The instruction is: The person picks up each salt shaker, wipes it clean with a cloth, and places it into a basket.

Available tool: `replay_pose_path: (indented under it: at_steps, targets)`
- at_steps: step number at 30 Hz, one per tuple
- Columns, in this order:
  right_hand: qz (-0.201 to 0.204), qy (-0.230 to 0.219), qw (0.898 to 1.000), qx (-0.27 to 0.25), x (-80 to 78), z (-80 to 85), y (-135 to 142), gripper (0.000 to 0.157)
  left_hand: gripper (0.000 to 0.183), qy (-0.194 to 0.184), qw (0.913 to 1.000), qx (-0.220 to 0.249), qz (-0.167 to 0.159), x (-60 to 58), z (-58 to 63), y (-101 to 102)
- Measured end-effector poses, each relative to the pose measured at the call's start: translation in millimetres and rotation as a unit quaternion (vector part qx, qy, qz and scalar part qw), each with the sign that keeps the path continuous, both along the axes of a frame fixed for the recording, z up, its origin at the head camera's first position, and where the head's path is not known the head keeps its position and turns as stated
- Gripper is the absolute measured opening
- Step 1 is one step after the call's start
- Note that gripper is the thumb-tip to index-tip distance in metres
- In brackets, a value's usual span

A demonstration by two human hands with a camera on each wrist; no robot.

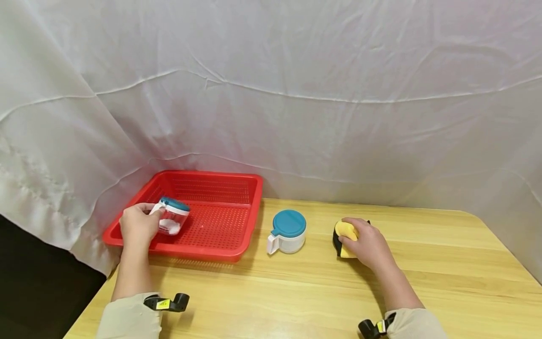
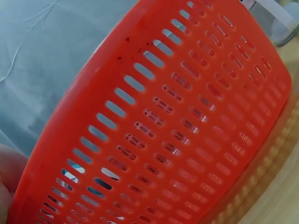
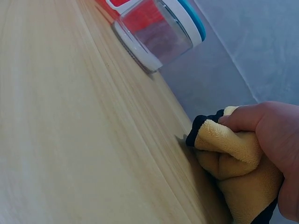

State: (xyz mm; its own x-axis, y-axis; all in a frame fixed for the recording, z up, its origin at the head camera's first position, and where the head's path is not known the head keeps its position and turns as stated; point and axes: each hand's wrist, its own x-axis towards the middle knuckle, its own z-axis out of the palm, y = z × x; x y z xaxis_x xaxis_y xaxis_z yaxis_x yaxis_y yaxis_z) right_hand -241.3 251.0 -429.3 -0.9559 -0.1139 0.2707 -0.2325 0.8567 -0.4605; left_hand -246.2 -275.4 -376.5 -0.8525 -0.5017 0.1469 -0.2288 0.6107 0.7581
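My left hand (image 1: 139, 225) grips the white handle of a clear jar (image 1: 172, 221) with a blue lid, tilted inside the red basket (image 1: 250, 226). Some white stuff shows in the bottom of that jar. From the left wrist view, the basket's slotted wall (image 2: 154, 112) hides most of the jar and hand. In my right hand (image 1: 367, 242) is a folded yellow cloth (image 3: 233, 158) with black edging, held just at the table surface. Between the two hands a second blue-lidded jar (image 1: 290, 230) stands upright on the table, its white handle pointing toward the near left.
The wooden table (image 1: 262, 301) stretches under everything. A pale cloth curtain (image 1: 322, 132) hangs behind and to the left, close to the back of the basket. At the lower left the table's edge meets a dark area (image 1: 38, 282).
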Motion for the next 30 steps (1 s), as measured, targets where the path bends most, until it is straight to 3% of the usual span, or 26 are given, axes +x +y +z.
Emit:
replay_pose_path:
  at_steps: [13,19,24,30]
  targets:
    - [0.001,0.003,1.0,0.004,-0.3,0.9,1.1,0.05,0.034,-0.072,0.9911,-0.11,-0.021,14.1,10.7,-11.8]
    - [0.003,0.005,1.0,0.002,0.1,0.9,0.5,0.05,0.024,-0.126,0.9836,-0.117,-0.054,14.0,10.3,-13.2]
    - [0.004,0.001,1.0,0.001,0.1,1.8,-1.4,0.05,0.026,-0.146,0.9798,-0.129,-0.044,12.8,8.5,-12.7]
    - [0.002,0.0,1.0,0.003,0.1,2.6,-2.6,0.049,0.015,-0.155,0.9792,-0.126,-0.035,13.6,7.4,-13.5]
